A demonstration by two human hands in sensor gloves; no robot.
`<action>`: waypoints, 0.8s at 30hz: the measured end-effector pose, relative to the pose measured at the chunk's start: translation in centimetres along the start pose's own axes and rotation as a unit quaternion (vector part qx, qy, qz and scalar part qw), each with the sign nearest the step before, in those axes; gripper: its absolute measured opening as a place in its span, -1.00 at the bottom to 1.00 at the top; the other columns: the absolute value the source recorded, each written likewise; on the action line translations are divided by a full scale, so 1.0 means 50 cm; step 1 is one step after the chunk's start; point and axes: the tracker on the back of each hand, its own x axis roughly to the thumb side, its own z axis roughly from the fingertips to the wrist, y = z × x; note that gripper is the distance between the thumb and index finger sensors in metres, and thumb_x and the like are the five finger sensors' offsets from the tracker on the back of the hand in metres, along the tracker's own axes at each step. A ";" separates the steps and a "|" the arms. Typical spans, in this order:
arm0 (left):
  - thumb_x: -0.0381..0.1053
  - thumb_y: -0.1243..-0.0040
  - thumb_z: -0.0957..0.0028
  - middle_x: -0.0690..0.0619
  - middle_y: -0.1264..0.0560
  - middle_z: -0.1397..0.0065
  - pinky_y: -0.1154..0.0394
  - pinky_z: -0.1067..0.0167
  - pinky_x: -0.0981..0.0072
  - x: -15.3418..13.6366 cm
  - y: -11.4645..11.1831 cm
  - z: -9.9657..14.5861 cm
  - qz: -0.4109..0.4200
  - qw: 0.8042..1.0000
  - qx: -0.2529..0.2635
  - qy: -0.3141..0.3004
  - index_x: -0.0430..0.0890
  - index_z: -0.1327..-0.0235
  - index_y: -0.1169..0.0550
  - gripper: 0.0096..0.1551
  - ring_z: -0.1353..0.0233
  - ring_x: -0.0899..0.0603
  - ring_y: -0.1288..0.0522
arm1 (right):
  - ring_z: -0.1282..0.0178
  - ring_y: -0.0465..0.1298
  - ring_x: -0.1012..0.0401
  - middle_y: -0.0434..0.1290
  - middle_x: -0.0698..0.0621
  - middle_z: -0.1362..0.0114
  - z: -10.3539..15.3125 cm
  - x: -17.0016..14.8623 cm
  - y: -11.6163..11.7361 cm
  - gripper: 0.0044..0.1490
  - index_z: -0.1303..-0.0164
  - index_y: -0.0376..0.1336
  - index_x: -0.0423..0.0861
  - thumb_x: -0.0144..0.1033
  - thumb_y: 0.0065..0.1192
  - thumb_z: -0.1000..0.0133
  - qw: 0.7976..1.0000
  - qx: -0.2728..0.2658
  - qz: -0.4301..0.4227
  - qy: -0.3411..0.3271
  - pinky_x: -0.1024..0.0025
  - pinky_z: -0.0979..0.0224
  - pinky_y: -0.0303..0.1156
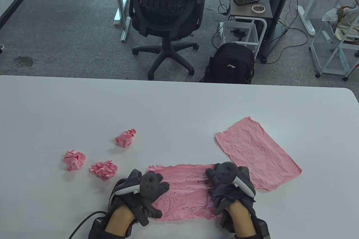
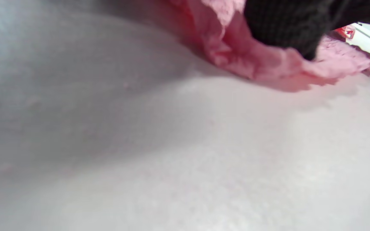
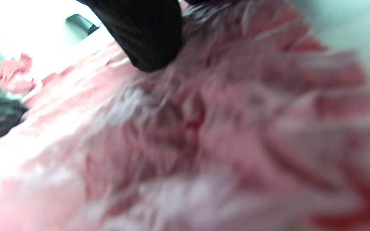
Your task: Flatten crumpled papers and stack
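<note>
Hands: left hand (image 1: 145, 191) and right hand (image 1: 228, 187) pressed flat, fingers spread, on creased pink paper sheet (image 1: 183, 192); white counter (image 1: 168, 110) beneath.

The table (image 1: 84, 104) has a smooth, matt white top; close up in the left wrist view (image 2: 172, 160) it looks faintly grainy. The sheet of paper (image 1: 185, 191) at its near edge is thin pink tissue-like paper, matt and densely wrinkled, with soft ragged edges (image 2: 268, 67). A second sheet (image 1: 256, 152), just right of the first, is the same matt pink paper, finely creased all over. Left of the first sheet lie three paper balls (image 1: 103, 169) (image 1: 74, 160) (image 1: 125, 137), rough and tightly crumpled. The glove on the left hand (image 1: 145, 191) and on the right hand (image 1: 228, 188) is dark knitted cloth, its ribbed weave plain on a fingertip (image 3: 146, 35).
</note>
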 end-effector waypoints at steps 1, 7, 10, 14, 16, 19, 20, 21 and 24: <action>0.34 -0.22 0.02 0.01 0.27 -0.66 0.26 -0.51 -0.31 0.000 0.000 0.001 0.003 1.000 0.003 -0.002 0.17 -0.66 0.00 0.05 -0.70 -0.25 0.35 | -0.62 -0.29 -0.13 -0.28 -0.13 -0.68 0.002 0.002 -0.001 -0.13 -0.55 -0.07 -0.06 -0.39 0.25 -0.07 1.000 -0.001 0.005 0.001 -0.18 -0.51 -0.25; 0.45 -0.28 0.10 -0.07 0.30 -0.64 0.26 -0.51 -0.32 0.001 0.000 -0.003 -0.012 1.000 0.001 0.024 0.11 -0.65 0.07 0.21 -0.68 -0.31 0.37 | -0.60 -0.09 -0.25 -0.05 -0.24 -0.67 0.043 0.128 0.033 -0.19 -0.50 0.07 -0.18 -0.44 0.31 -0.04 0.973 -0.078 0.115 -0.187 -0.24 -0.48 -0.02; 0.44 -0.28 0.10 -0.09 0.32 -0.63 0.27 -0.50 -0.32 -0.001 -0.002 -0.003 -0.007 1.000 0.003 0.022 0.09 -0.65 0.09 0.23 -0.67 -0.33 0.38 | -0.55 0.03 -0.29 0.02 -0.31 -0.63 0.041 0.186 0.088 -0.22 -0.47 0.10 -0.20 -0.54 0.25 -0.01 0.958 -0.018 0.157 -0.239 -0.19 -0.45 0.13; 0.43 -0.28 0.10 -0.08 0.33 -0.63 0.27 -0.51 -0.31 -0.002 -0.003 -0.001 -0.004 1.000 0.003 0.028 0.09 -0.65 0.10 0.23 -0.67 -0.32 0.39 | -0.54 -0.17 -0.26 -0.19 -0.28 -0.63 0.019 0.138 0.083 -0.13 -0.50 -0.06 -0.22 -0.56 0.22 0.01 0.980 0.042 0.115 -0.155 -0.14 -0.46 -0.04; 0.43 -0.28 0.10 -0.08 0.34 -0.63 0.28 -0.51 -0.30 -0.003 -0.003 0.000 -0.001 1.000 0.002 0.029 0.09 -0.65 0.10 0.23 -0.67 -0.32 0.40 | -0.55 -0.26 -0.23 -0.27 -0.25 -0.63 0.021 0.083 0.053 -0.06 -0.51 -0.12 -0.22 -0.54 0.27 0.01 0.993 0.061 0.058 -0.083 -0.14 -0.47 -0.13; 0.42 -0.29 0.11 -0.07 0.34 -0.63 0.29 -0.50 -0.31 -0.003 -0.003 -0.001 0.003 1.000 0.001 0.028 0.10 -0.64 0.10 0.23 -0.67 -0.31 0.41 | -0.55 -0.36 -0.17 -0.35 -0.19 -0.63 0.028 0.014 0.018 0.04 -0.52 -0.16 -0.20 -0.52 0.38 0.03 0.998 0.065 0.003 -0.025 -0.12 -0.47 -0.23; 0.42 -0.29 0.11 -0.07 0.34 -0.63 0.29 -0.50 -0.31 -0.003 -0.002 -0.001 0.003 1.000 0.000 0.028 0.10 -0.64 0.10 0.23 -0.67 -0.31 0.40 | -0.55 -0.37 -0.17 -0.36 -0.18 -0.63 0.029 0.008 0.014 0.06 -0.52 -0.18 -0.19 -0.50 0.39 0.03 0.998 0.068 0.004 -0.015 -0.12 -0.47 -0.25; 0.42 -0.30 0.11 -0.07 0.34 -0.63 0.29 -0.50 -0.31 -0.003 -0.003 0.000 0.002 1.000 0.000 0.026 0.10 -0.64 0.10 0.24 -0.67 -0.31 0.40 | -0.55 -0.37 -0.17 -0.36 -0.17 -0.63 0.032 0.000 0.006 0.08 -0.52 -0.18 -0.18 -0.47 0.42 0.04 0.998 0.063 0.017 0.003 -0.14 -0.47 -0.24; 0.47 -0.29 0.13 -0.07 0.36 -0.62 0.31 -0.50 -0.31 -0.003 -0.007 0.000 0.001 1.000 -0.004 0.025 0.11 -0.64 0.12 0.27 -0.66 -0.30 0.43 | -0.56 -0.29 -0.26 -0.28 -0.27 -0.64 0.043 0.009 0.001 0.10 -0.52 -0.13 -0.23 -0.35 0.49 0.06 0.998 0.022 0.053 0.020 -0.27 -0.46 -0.19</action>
